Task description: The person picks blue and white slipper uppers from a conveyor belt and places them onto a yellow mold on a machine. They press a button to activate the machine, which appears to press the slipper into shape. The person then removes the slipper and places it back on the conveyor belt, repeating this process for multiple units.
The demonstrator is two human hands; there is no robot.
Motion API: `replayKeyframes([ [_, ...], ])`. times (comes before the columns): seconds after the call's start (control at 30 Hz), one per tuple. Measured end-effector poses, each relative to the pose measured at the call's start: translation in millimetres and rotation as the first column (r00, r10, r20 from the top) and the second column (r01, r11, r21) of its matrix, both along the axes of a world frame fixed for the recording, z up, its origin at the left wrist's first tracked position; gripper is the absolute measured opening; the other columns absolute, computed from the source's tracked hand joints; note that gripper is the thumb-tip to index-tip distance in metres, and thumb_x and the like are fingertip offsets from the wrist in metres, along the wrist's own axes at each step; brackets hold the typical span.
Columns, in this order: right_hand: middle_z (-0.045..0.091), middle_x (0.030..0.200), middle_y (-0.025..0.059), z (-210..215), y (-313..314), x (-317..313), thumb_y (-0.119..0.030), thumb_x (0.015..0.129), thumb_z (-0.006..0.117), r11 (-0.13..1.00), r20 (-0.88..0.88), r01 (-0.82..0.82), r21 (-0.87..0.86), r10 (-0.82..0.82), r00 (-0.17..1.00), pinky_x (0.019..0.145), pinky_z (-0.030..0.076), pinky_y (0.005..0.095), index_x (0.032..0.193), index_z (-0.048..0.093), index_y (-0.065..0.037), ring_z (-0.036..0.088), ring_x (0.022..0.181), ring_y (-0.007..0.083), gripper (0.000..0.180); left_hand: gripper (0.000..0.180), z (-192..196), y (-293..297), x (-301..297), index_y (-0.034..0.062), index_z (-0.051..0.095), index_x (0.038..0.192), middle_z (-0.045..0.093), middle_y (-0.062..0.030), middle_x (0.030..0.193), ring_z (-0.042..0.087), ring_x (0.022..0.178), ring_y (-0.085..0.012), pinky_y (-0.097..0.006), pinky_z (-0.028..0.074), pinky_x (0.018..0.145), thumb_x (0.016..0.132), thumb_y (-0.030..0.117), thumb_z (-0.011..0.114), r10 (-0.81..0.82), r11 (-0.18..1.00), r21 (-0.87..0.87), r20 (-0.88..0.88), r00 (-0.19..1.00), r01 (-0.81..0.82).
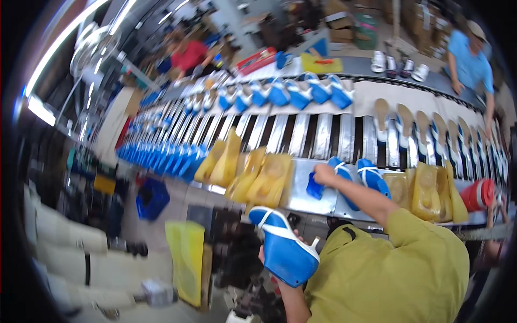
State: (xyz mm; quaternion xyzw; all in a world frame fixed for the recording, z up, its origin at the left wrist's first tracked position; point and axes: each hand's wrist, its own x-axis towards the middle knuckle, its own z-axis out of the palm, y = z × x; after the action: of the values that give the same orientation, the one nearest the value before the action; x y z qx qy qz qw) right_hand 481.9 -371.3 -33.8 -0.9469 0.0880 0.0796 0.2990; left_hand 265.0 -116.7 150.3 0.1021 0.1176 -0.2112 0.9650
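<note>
My left hand, mostly hidden, is closed around a blue shoe last with white sandal straps across it, held tilted over the floor side of the line. Beyond it, my right hand makes a fist above the metal ledge. A small blue object sits at its fingers; whether the fist grips it or only touches it is unclear. Just right of that hand, two more strapped blue lasts lie on the ledge, a near one partly behind my forearm and another.
Yellow translucent moulded pieces line the ledge, with others to the right beside a red cylinder. A slatted conveyor carries rows of blue lasts and soled shoes. Two co-workers stand across it. A blue bin stands left.
</note>
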Motion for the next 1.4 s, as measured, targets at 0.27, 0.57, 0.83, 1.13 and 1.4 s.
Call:
replayKeyframes([
  [0.27,0.059,0.125,0.0184,103,-6,-83,-0.066,0.093,0.049,0.389,-0.292,0.186,0.902,0.235,0.927,0.096,0.049,0.0404,0.136,0.047,-0.003,0.059,0.113,0.0302,0.076,0.075,10,-65,104,0.004,0.045,0.139,0.057,-0.0214,0.128,0.058,0.113,-0.0356,-0.05,0.048,0.098,0.092,0.063,0.041,-0.026,0.952,0.304,0.143,0.989,-0.019],
  [0.57,0.061,0.127,0.0076,122,-96,-57,-0.039,0.095,0.063,-0.512,-0.289,0.141,0.847,-0.223,0.931,0.094,0.053,0.0357,0.138,0.049,-0.008,0.063,0.111,0.0174,0.055,0.075,-44,-198,235,0.005,0.036,0.145,0.045,-0.0142,0.145,0.044,0.133,-0.0293,-0.045,0.032,0.113,0.096,0.062,0.04,-0.488,0.626,0.745,0.146,0.86,0.229],
  [0.83,0.063,0.115,0.0129,50,-310,65,-0.041,0.082,0.078,0.269,0.064,0.367,0.891,-0.873,0.483,0.083,0.054,0.0327,0.129,0.052,0.0,0.065,0.095,0.0209,0.067,0.043,-119,-245,197,0.0041,0.06,0.128,0.058,-0.018,0.134,0.053,0.127,-0.031,-0.038,0.039,0.108,0.093,0.028,0.066,-0.877,0.037,0.934,0.2,0.437,-0.355],
  [1.13,0.062,0.112,0.0205,1,-404,172,-0.045,0.082,0.075,0.091,-0.137,0.487,0.869,-0.901,0.412,0.062,0.063,0.0404,0.127,0.047,0.003,0.069,0.09,0.0251,0.073,0.044,-147,-251,155,0.0097,0.064,0.124,0.047,-0.0214,0.142,0.038,0.135,-0.0433,-0.049,0.031,0.112,0.086,0.032,0.07,-0.886,-0.343,0.771,-0.075,0.458,-0.537],
  [1.4,0.069,0.084,0.0203,-12,-445,134,-0.028,0.09,0.065,0.675,-0.127,0.695,0.248,-0.688,0.714,0.063,0.058,0.0353,0.129,0.059,-0.003,0.069,0.063,0.0306,0.047,0.064,-162,-229,150,0.0033,0.045,0.14,0.045,-0.0183,0.141,0.045,0.13,-0.0314,-0.04,0.038,0.106,0.085,0.021,0.072,-0.459,-0.132,0.981,-0.185,0.869,0.14],
])
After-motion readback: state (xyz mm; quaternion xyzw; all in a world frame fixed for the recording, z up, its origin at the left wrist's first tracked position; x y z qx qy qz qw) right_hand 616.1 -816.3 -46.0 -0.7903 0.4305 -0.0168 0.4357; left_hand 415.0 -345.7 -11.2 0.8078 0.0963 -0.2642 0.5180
